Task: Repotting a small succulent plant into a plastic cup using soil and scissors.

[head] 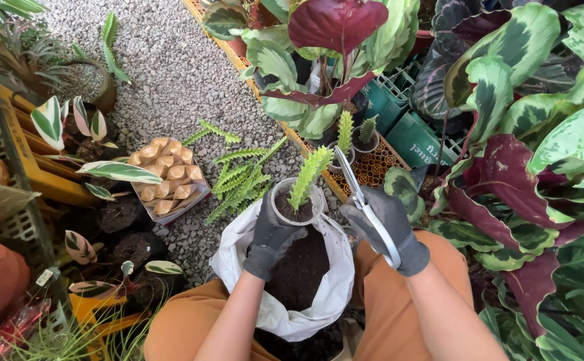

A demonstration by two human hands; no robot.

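Small clear plastic pot (297, 204) of dark soil with an upright spiky green cutting (309, 175), head view: held over a white plastic bag of soil (292, 277). Left hand (270, 237), grey-gloved, fingers wrapped round pot. Right hand (389, 227) fingers closed on grey-handled scissors (362, 200). Judged light, thin-walled; cutting fragile; grip pot wall.

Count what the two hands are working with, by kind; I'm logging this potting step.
Clear pot with cutting, in left hand: 1
Scissors, in right hand: 1
White soil bag: 1
Total: 3
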